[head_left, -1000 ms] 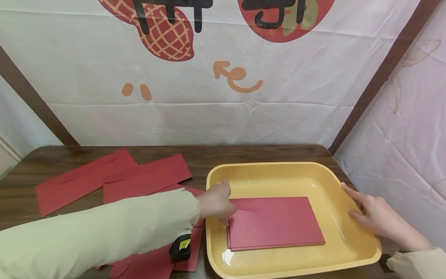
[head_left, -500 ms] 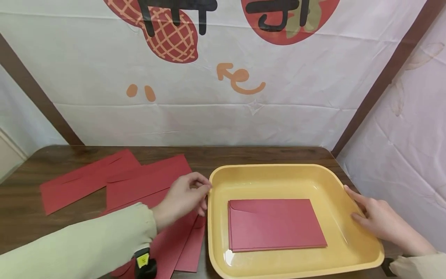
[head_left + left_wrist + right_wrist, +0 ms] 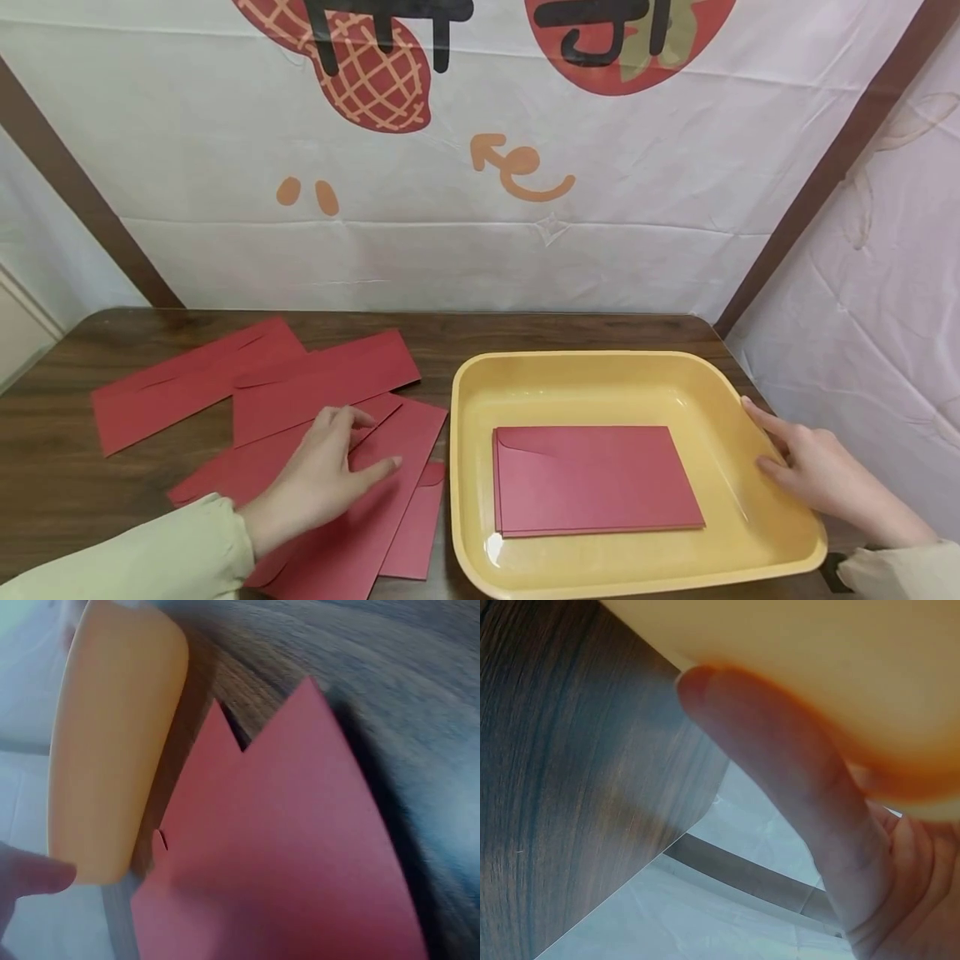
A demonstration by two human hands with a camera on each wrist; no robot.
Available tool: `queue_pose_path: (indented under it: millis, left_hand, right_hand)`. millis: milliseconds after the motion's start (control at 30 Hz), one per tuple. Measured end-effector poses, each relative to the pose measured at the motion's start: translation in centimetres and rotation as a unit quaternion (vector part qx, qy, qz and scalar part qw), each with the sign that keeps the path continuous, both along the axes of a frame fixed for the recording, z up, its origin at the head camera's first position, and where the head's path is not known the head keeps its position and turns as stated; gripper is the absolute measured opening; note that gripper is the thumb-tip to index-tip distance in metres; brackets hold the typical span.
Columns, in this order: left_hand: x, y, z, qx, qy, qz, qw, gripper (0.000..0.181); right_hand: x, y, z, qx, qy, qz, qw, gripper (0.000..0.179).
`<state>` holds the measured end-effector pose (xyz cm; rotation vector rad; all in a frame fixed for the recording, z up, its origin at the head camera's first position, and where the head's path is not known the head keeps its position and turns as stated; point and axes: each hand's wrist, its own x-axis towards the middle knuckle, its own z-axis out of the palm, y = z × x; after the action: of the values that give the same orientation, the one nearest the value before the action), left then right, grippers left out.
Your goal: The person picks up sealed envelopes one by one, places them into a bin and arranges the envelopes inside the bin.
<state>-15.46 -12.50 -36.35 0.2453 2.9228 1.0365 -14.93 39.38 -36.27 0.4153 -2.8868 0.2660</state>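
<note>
My left hand hovers over a loose pile of red envelopes on the left side, its thumb and fingers apart with nothing between them. Beneath it lies a long red envelope; the left wrist view shows overlapping red envelopes close up. My right hand grips the right rim of a yellow plastic tray, one digit pressed along the wall in the right wrist view. Inside the tray, a small neat stack of red envelopes lies flat, its edges nearly lined up.
More red envelopes lie fanned out at the far left of the dark wooden table. A white printed cloth hangs behind the table's back edge. The tray's left wall stands close beside the pile.
My left hand has moved out of the tray, leftwards past its rim, to above the loose envelopes, and its fingers have spread. The right hand keeps its place on the tray.
</note>
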Motion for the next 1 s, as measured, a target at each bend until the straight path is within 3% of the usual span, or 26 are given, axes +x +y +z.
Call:
queue_pose_path:
  millis: [200, 467, 733, 1000]
  left_hand:
    - [1.2, -0.8, -1.1, -0.083, 0.027, -0.021, 0.9959, 0.085]
    - [2.8, -1.4, -2.4, -0.148, -0.006, -0.056, 0.9874, 0.112]
    - [3.5, -1.4, -3.8, -0.156, -0.053, -0.092, 0.982, 0.11]
    - [2.5, -2.5, -3.9, -0.184, -0.02, -0.12, 0.9754, 0.102]
  right_hand:
    - [-0.1, 0.0, 0.0, 0.0, -0.003, 0.002, 1.0, 0.074]
    - [-0.1, 0.0, 0.1, 0.01, -0.004, -0.004, 0.9999, 0.074]
    - [-0.2, 0.1, 0.2, 0.012, -0.01, -0.005, 0.9999, 0.075]
    - [-0.1, 0.1, 0.0, 0.007, 0.005, 0.008, 0.9999, 0.076]
